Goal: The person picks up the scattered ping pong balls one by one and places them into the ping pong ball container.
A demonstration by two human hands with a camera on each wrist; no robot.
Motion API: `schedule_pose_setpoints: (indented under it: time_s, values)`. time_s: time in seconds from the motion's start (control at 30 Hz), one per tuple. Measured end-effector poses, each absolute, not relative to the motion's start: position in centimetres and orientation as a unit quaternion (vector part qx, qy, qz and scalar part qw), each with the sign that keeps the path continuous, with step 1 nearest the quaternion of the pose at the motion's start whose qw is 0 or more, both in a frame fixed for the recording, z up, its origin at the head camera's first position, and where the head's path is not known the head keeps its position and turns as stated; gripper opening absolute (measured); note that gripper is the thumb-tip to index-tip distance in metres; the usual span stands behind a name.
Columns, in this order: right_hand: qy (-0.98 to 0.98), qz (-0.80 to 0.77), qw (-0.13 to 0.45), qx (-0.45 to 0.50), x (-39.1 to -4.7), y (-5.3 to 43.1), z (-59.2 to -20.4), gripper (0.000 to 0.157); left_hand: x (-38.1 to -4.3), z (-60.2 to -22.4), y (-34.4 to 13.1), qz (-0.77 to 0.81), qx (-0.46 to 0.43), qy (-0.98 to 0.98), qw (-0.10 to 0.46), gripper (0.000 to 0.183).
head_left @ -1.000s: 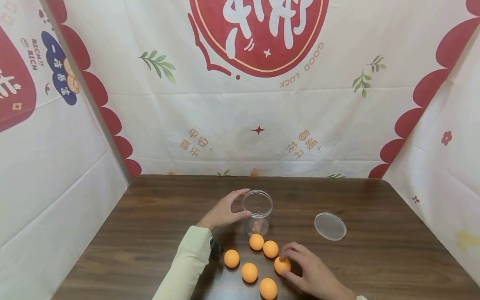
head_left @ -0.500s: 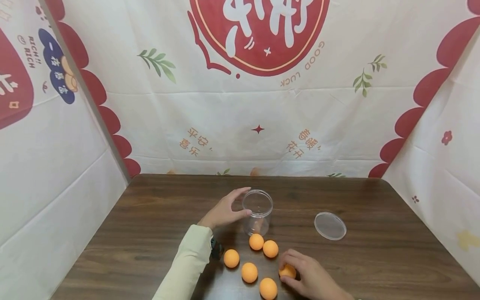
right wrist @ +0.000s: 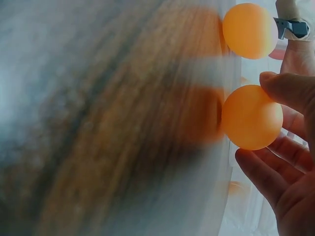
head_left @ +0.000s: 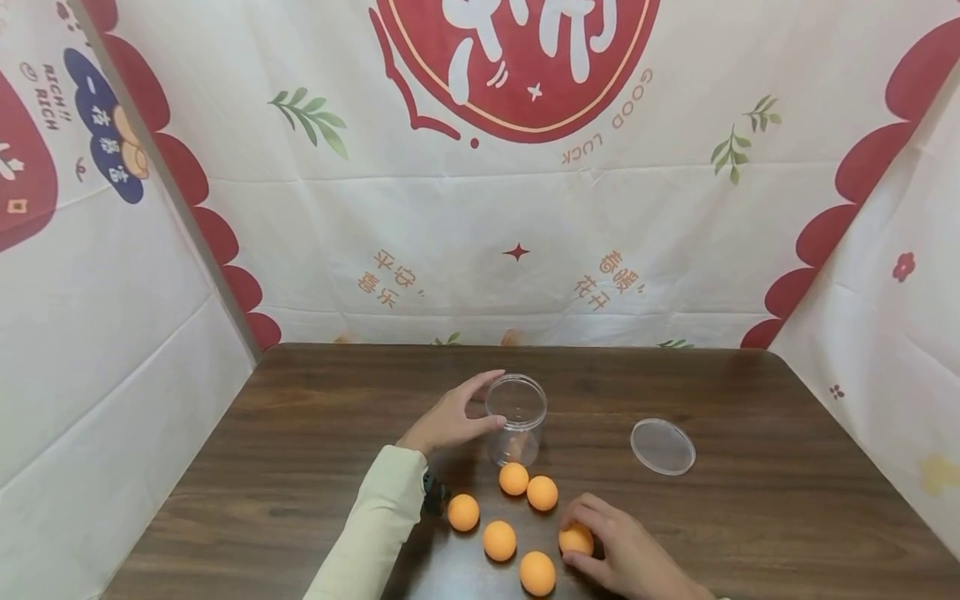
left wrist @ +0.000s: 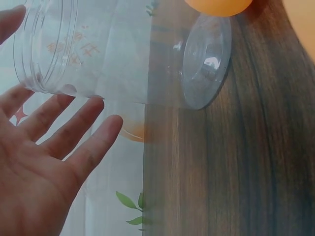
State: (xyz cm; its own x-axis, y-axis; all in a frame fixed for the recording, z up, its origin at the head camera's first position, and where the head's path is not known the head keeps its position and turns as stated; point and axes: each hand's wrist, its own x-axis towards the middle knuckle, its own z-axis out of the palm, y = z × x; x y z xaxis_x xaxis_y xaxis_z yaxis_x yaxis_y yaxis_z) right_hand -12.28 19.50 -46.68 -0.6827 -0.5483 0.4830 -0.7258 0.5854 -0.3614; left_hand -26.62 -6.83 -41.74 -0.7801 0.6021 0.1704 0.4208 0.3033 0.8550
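Six balls (head_left: 499,541), one jar (head_left: 516,419), one lid (head_left: 663,447)

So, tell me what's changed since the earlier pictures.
The right hand has drawn the orange ball it holds slightly rightward and toward the person. The other five balls, the jar, the lid and the left hand at the jar stay put.

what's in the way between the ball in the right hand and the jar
One orange ball lies between the held ball and the jar; another sits beside it, in front of the jar's base. Nothing visible caps the jar.
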Motion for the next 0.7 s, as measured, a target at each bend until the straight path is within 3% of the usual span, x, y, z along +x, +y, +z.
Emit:
schedule_pose_setpoints:
  time_s: [0.7]
  values:
    - [-0.894,0.257,0.14,0.34,-12.1,19.6,-45.3,0.031,-26.7,-41.2,-6.9,0.465,0.314,0.824,0.086,0.066]
